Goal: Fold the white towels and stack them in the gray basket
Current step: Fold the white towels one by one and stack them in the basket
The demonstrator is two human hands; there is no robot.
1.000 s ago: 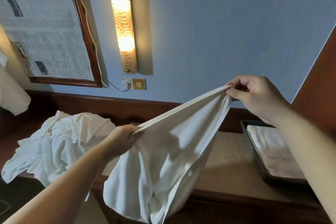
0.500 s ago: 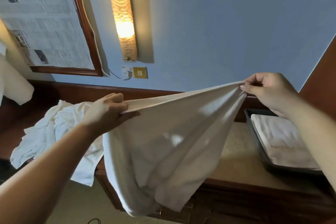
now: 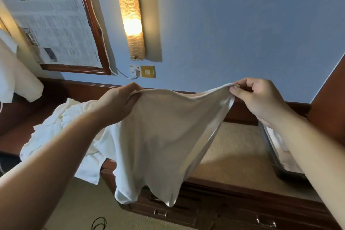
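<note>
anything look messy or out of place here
Yes. The pile of unfolded white towels lies crumpled on the left end of the wooden desk, one corner drooping over the front edge. The gray basket at right holds a flat folded towel. Nothing looks spilled or damaged.

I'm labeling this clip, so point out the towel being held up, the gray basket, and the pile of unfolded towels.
held towel (image 3: 160, 136), head view, middle of hanging cloth
gray basket (image 3: 268, 147), head view, left rim
towel pile (image 3: 61, 123), head view, crumpled top

Warm wall lamp (image 3: 130, 15) glares — dim room, edges seemingly warped.
</note>
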